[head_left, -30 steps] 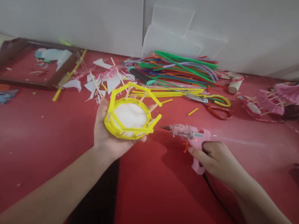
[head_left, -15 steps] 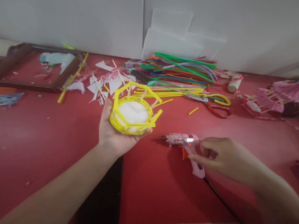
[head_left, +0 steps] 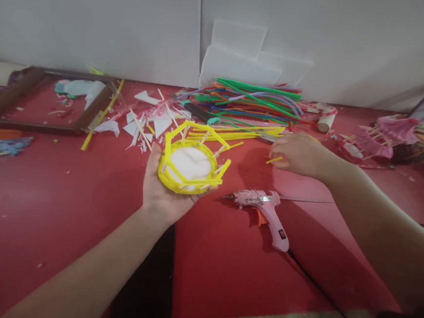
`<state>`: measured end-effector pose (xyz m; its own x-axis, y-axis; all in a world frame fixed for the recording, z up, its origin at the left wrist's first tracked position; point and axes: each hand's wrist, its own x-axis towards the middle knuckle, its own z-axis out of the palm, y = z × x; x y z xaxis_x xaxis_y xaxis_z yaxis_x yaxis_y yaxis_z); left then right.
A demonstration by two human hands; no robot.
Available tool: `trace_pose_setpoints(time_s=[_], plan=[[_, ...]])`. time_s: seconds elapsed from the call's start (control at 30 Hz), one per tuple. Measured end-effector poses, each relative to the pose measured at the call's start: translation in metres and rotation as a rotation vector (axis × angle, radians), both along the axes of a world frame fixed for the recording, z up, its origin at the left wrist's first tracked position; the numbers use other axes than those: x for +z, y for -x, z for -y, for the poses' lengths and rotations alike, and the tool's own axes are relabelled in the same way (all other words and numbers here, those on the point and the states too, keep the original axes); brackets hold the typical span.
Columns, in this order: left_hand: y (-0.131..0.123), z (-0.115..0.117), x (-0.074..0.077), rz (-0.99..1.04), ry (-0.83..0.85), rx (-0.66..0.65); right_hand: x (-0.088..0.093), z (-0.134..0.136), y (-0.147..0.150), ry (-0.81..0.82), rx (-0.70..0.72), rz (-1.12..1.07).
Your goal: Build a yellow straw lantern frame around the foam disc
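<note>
My left hand point(head_left: 157, 190) is closed around the underside of a small round basket-like frame point(head_left: 162, 175) made of yellow pipe cleaners with short wooden sticks as uprights. A white padded base point(head_left: 192, 163) fills its bottom, and its upper ring has a gap at the right. My right hand point(head_left: 300, 157) is over the scissors point(head_left: 267, 137), hiding their handles. Its bent fingers are at a short yellow pipe cleaner piece point(head_left: 274, 160); a firm grip on it does not show. A pink hot glue gun point(head_left: 254, 198) lies between the hands on the red table, its nozzle pointing left.
Coloured pipe cleaners point(head_left: 251, 99) are heaped at the back, before white sheets point(head_left: 241, 58) against the wall. White scraps point(head_left: 161, 124) and a brown frame point(head_left: 29, 125) lie left. A black flat object point(head_left: 144, 287) is in front; a pink craft piece point(head_left: 375, 136) stands right. The glue gun's cord point(head_left: 313, 281) runs toward me.
My right hand has left the back of the glue gun and moved up and away to the scissors and the short yellow piece. My left hand still holds the yellow frame, slightly lower.
</note>
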<state>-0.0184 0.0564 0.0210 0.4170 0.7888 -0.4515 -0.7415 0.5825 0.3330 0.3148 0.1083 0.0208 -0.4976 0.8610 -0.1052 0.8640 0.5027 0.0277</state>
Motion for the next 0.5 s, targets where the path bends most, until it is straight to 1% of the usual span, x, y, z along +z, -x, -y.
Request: trace_pose_setpoints(time_s=[0.1, 0.17, 0.2, 0.23, 0.3, 0.33, 0.37, 0.4, 0.43, 0.5], plan=[[0.0, 0.0, 0.0, -0.002, -0.008, 0.005, 0.006, -0.005, 0.006, 0.024, -0.061, -0.045], [-0.002, 0.001, 0.0, 0.011, -0.026, 0.023, 0.017, -0.004, 0.014, 0.012, -0.096, -0.097], [-0.003, 0.002, 0.0, 0.019, -0.04, 0.037, 0.023, -0.002, 0.019, 0.003, -0.121, -0.169], [-0.004, 0.002, -0.001, 0.024, -0.062, 0.053, 0.031, 0.001, 0.026, -0.008, -0.144, -0.257], [-0.006, 0.004, -0.003, 0.019, -0.137, 0.101, 0.045, 0.011, 0.042, 0.033, -0.258, -0.706], [-0.006, 0.004, -0.005, 0.008, -0.19, 0.133, 0.051, 0.017, 0.052, 0.068, -0.284, -0.882], [-0.007, 0.005, -0.007, -0.009, -0.248, 0.166, 0.056, 0.023, 0.061, 0.072, -0.29, -1.049], [-0.008, 0.006, -0.009, -0.033, -0.304, 0.194, 0.059, 0.028, 0.07, 0.121, -0.283, -1.187], [-0.008, 0.006, -0.011, -0.066, -0.356, 0.21, 0.06, 0.033, 0.079, 0.189, -0.286, -1.268], [-0.01, 0.008, -0.015, -0.14, -0.445, 0.222, 0.059, 0.039, 0.091, 0.29, -0.323, -1.31]])
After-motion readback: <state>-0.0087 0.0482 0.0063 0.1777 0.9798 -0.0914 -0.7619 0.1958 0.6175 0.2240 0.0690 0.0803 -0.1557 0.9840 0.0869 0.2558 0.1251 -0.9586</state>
